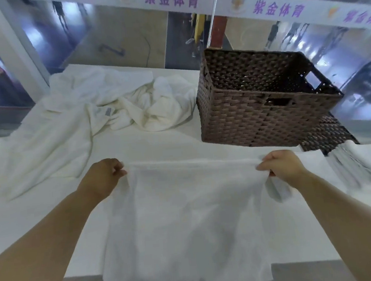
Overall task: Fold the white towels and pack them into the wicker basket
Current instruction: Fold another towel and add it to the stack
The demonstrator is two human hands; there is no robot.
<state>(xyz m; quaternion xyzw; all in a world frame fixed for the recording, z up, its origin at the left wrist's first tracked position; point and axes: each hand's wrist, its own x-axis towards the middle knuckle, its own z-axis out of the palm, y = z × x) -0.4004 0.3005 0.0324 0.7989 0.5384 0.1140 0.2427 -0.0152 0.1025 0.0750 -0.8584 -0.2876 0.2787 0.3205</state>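
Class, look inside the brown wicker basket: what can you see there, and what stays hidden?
Only the woven inner walls of the basket and a handle opening show; no towel is visible inside. Its near wall covers the bottom, so that part cannot be checked.

Both hands up front – left hand (104, 176) and right hand (282, 168) each pinch a top corner of a white towel (186, 218) hanging over the tabletop (158, 144) near edge. Crumpled towels (115, 106) far left, brown wicker basket (259, 103) far right.
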